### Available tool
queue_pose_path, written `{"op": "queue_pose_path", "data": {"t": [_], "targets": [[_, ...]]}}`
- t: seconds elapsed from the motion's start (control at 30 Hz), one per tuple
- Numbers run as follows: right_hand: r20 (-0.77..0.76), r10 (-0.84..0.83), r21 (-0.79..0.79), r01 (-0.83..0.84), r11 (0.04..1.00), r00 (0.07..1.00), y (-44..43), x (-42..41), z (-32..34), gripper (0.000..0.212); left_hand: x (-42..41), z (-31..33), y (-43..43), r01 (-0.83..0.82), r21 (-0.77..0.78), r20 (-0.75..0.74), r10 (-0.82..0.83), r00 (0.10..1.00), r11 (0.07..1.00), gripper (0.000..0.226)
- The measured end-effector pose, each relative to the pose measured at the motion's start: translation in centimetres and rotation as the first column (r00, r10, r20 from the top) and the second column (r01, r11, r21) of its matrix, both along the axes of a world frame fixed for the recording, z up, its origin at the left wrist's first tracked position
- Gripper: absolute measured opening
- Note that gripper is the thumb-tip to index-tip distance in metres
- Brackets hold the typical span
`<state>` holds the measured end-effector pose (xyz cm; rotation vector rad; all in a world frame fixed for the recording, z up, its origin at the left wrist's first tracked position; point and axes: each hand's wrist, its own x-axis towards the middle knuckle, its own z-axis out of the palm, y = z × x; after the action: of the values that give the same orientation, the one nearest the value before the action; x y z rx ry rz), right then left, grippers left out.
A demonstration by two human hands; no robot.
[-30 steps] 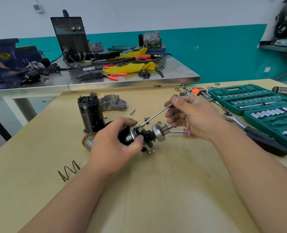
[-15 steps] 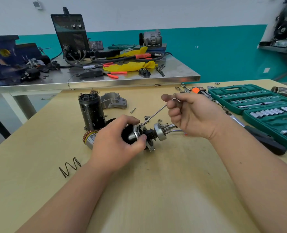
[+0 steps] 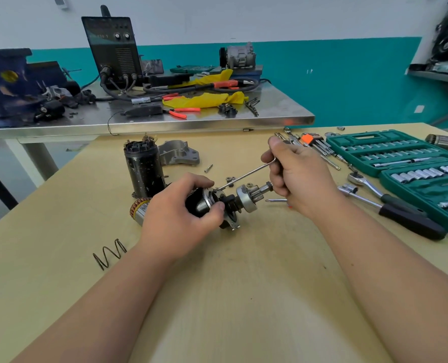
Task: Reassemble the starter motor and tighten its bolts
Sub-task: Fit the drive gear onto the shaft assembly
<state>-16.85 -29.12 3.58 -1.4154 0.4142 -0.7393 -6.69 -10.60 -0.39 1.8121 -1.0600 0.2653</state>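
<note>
Left hand: the left hand [image 3: 177,213] is curled round the black body of the starter motor [image 3: 204,203], with the thumb tip against its metal flange.
Right hand: the right hand [image 3: 300,176] has its fingers folded in and pinches the bent end of an L-shaped hex key [image 3: 246,175].
Hex key: the long shaft slants down to the left, and its tip meets the flange right beside the left hand's index fingertip.
Starter motor: it lies on its side in the middle of the wooden table [image 3: 230,297], with its pinion gear [image 3: 251,196] pointing right toward the right hand. I cannot tell whether it rests on the wood.
Copper windings: an armature [image 3: 136,209] shows just left of the left hand.
Housing: a black cylinder [image 3: 144,169] stands upright just beyond the left hand, with a grey cast bracket [image 3: 178,153] beside it on the right.
Loose bits: a bolt [image 3: 208,168] and small nuts [image 3: 230,179] lie on the far side of the hex key. A coil spring [image 3: 109,254] lies near left.
Screwdriver: its tip [image 3: 276,200] pokes out from under the right hand.
Right side: there is a ratchet [image 3: 390,203], an open green socket case [image 3: 390,153] and an orange-held hex key set [image 3: 313,142].
Far side: a steel bench [image 3: 191,119] carries a dark welder [image 3: 113,51] and a yellow cloth [image 3: 207,99].
</note>
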Motion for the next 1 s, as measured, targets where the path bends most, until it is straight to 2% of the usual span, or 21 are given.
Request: {"op": "queue_pose_path", "data": {"t": [0.07, 0.1, 0.17, 0.23, 0.27, 0.33, 0.43, 0.5, 0.57, 0.63, 0.7, 0.8, 0.83, 0.87, 1.0], "targets": [[-0.031, -0.077, -0.055, 0.075, 0.996, 0.997, 0.2, -0.1, 0.3, 0.020, 0.0, 0.0, 0.0, 0.002, 0.004, 0.021, -0.002, 1.000, 1.000, 0.035], [-0.048, -0.057, -0.023, 0.056, 0.998, 0.997, 0.1, -0.1, 0.5, 0.016, 0.0, 0.0, 0.0, 0.003, 0.003, 0.029, -0.003, 1.000, 1.000, 0.035], [-0.064, 0.063, 0.190, -0.050, 0.981, 0.996, 0.1, -0.3, 1.2, 0.016, 0.0, -0.1, 0.0, 0.004, 0.003, 0.040, -0.004, 0.999, 1.000, 0.035], [-0.010, 0.157, 0.447, -0.136, 0.884, 0.988, 0.2, -0.5, 1.7, 0.022, 0.0, 0.0, 0.0, 0.006, 0.006, 0.047, -0.006, 0.999, 1.000, 0.035], [0.036, 0.163, 0.518, -0.158, 0.840, 0.986, 0.4, -0.6, 1.7, 0.024, -0.1, 0.0, 0.0, 0.007, 0.007, 0.046, -0.007, 0.999, 1.000, 0.035], [0.144, 0.117, 0.556, -0.178, 0.812, 0.983, 0.9, -0.8, 1.3, 0.022, -0.1, 0.0, -0.1, 0.009, 0.005, 0.040, -0.010, 0.999, 1.000, 0.035], [0.251, 0.086, 0.435, -0.192, 0.880, 0.964, 1.4, -1.0, 0.6, 0.017, 0.1, 0.0, 0.0, 0.006, -0.008, 0.016, -0.006, 1.000, 1.000, 0.035], [0.225, 0.058, 0.234, -0.112, 0.966, 0.973, 1.3, -1.0, 0.4, 0.014, 0.2, 0.0, 0.0, 0.004, -0.015, -0.001, -0.004, 1.000, 1.000, 0.036], [0.152, -0.061, -0.025, 0.065, 0.998, 0.987, 1.2, -0.9, 0.0, 0.015, 0.2, 0.0, 0.1, 0.004, -0.013, -0.002, -0.004, 1.000, 1.000, 0.035], [0.141, -0.181, -0.200, 0.207, 0.958, 0.973, 1.2, -0.7, -0.4, 0.016, 0.1, 0.0, 0.0, 0.006, -0.005, 0.012, -0.006, 1.000, 1.000, 0.035], [0.192, -0.232, -0.297, 0.282, 0.912, 0.954, 1.2, -0.2, -0.9, 0.015, 0.1, 0.0, 0.0, 0.007, -0.001, 0.016, -0.007, 1.000, 1.000, 0.035], [0.253, -0.251, -0.551, 0.352, 0.757, 0.934, 1.0, 0.3, -1.0, 0.009, 0.1, 0.0, 0.1, 0.003, 0.007, 0.013, -0.003, 1.000, 1.000, 0.036], [0.242, -0.249, -0.593, 0.346, 0.727, 0.938, 0.9, 0.4, -0.9, 0.010, 0.1, 0.0, 0.1, 0.000, 0.011, 0.015, 0.000, 1.000, 1.000, 0.037], [0.209, -0.242, -0.582, 0.320, 0.748, 0.947, 0.8, 0.3, -0.7, 0.009, 0.1, 0.0, 0.1, -0.001, 0.011, 0.016, 0.001, 1.000, 1.000, 0.037], [-0.064, -0.159, -0.426, 0.117, 0.897, 0.985, -0.2, -0.6, 0.9, 0.016, 0.1, 0.1, 0.2, 0.002, 0.012, 0.012, -0.002, 1.000, 1.000, 0.037]]}}
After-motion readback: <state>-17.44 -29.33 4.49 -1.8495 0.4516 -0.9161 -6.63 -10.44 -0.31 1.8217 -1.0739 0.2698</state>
